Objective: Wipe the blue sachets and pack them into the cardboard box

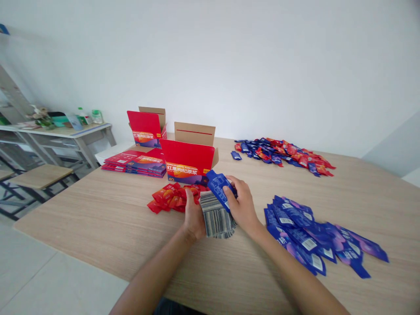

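My left hand [193, 214] and my right hand [242, 204] together grip a thick stack of blue sachets [217, 209] held on edge above the wooden table [98, 218]. The stack's striped edges face me, and its front sachet tilts up at the top. Both hands are closed around the stack, the left on its left side, the right on its right side. Just beyond the left hand lies a small heap of red sachets [168, 197]. An open red carton [188, 159] stands right behind the stack.
A spread of blue sachets [315, 238] lies to my right. A mixed red and blue pile [284, 154] sits at the far side. A second open carton [147, 127] and flat folded cartons [136, 162] are at the far left. Benches and a side table [62, 131] stand left.
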{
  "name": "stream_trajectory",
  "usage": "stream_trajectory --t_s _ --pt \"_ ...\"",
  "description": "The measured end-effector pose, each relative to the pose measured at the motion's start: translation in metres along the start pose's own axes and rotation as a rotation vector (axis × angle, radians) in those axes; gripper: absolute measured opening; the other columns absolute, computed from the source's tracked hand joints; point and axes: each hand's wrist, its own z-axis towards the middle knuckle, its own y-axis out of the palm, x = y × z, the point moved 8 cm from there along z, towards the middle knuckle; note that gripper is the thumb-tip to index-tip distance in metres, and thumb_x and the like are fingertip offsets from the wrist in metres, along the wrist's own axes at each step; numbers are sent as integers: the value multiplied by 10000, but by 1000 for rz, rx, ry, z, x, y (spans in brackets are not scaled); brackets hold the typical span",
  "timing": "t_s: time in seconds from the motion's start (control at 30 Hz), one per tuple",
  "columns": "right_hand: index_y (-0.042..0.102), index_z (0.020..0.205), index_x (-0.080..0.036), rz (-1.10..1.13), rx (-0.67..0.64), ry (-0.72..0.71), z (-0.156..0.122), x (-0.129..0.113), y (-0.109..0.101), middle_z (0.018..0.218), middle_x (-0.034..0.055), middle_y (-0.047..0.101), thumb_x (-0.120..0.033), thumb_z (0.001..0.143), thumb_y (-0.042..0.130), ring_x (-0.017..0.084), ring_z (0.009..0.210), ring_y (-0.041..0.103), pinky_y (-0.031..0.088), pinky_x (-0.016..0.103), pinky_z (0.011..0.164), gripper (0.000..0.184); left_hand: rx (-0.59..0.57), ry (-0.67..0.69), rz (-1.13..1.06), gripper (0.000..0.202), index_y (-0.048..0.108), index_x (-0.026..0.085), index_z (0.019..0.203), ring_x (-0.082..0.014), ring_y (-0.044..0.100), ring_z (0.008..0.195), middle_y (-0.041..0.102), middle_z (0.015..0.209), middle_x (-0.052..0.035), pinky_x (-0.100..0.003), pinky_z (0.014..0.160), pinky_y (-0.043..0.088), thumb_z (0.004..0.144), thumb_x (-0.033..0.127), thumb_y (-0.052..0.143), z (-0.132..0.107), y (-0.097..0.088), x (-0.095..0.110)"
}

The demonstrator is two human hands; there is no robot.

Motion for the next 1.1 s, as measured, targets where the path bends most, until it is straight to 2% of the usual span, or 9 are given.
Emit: stream_trajectory --t_s 0.13,0.23,0.37,0.47,0.67,0.77,0.87,0.97,1.1 --pt "660 1275 -234 -270 11 -192 -7 -19 6 1470 150 538 -339 1060 381 326 1389 460 343 595 1109 367 -6 22 3 1128 549 108 1432 -377 586 1302 657 1352 -202 -525 1147 355 777 956 198 1 0 0" --pt "570 1396 -149 -326 -136 -374 -14 -32 21 1548 195 476 -388 1048 421 333 1479 376 259 600 1190 447 25 20 0 1134 537 115 1445 -373 574 1321 648 1370 -195 -526 1143 366 787 947 134 0 -1 1" --pt "355 1536 -14 -312 -298 -431 -20 -36 34 1539 303 446 -522 999 492 374 1477 385 259 638 1207 752 81 45 -13 1134 514 109 1467 -368 561 1338 637 1386 -199 -525 1148 368 800 934 114 0 -9 5" --pt "235 1594 -39 -283 -373 -495 -27 -45 39 1574 284 404 -458 1012 494 352 1511 331 242 669 1212 763 133 65 -36 1103 501 115 1479 -359 550 1353 639 1389 -192 -525 1153 370 816 924 153 1 -15 6" --pt "321 1553 22 -206 -540 -636 -46 -69 44 1614 286 314 -361 1008 521 334 1553 211 288 584 1236 696 339 281 -85 946 681 93 1255 -305 620 1280 739 1194 -180 -446 1164 384 925 804 151 -8 -28 26" --pt "373 1529 28 -177 -624 -650 -53 -79 45 1602 268 351 -330 1031 462 319 1539 262 283 555 1248 620 426 318 -91 917 750 73 1005 -301 709 1101 773 987 -184 -428 1158 393 946 773 160 -17 -35 34" --pt "409 1513 25 -183 -624 -592 -55 -84 46 1586 259 388 -330 1040 435 313 1519 316 276 523 1258 592 430 316 -85 922 752 62 959 -291 736 994 769 875 -167 -421 1163 387 945 775 166 -19 -36 37" --pt "398 1514 43 -203 -600 -485 -53 -82 47 1572 277 398 -324 1041 414 327 1504 348 268 543 1256 599 397 313 -66 927 738 41 1060 -305 700 1127 772 938 -182 -423 1197 343 950 768 172 -15 -35 35" --pt "358 1530 49 -192 -562 -390 -47 -72 49 1565 289 401 -315 1056 358 323 1501 357 231 580 1255 598 259 249 -41 971 643 59 1313 -323 533 1382 722 1233 -200 -460 1245 258 919 813 175 -5 -29 21"
